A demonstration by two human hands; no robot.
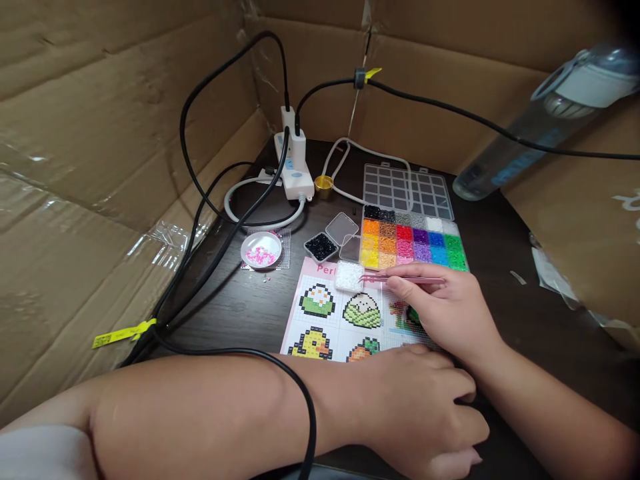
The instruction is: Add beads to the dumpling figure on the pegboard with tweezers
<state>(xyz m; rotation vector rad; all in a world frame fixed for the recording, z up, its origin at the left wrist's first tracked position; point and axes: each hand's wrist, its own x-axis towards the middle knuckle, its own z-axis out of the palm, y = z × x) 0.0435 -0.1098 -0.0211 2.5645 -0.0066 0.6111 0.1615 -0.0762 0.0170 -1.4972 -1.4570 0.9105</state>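
Note:
My right hand (445, 307) pinches pink tweezers (400, 279) whose tips reach a small clear tub of white beads (349, 275). That tub stands on a pattern sheet (320, 320) printed with pixel pictures. My left hand (425, 413) lies flat on the near part of the sheet, fingers stretched out, its forearm crossing the front of the view. Behind the sheet sits an open bead organizer (415, 243) with many coloured compartments. A small tub of black beads (321, 246) is beside it.
A white dish of pink beads (261, 251) rests on a clear pegboard at left. A power strip (294, 163) with black cables (215, 253) and a white cord stands at the back. A water bottle (540, 120) leans at right. Cardboard walls (100, 133) enclose the dark table (250, 307).

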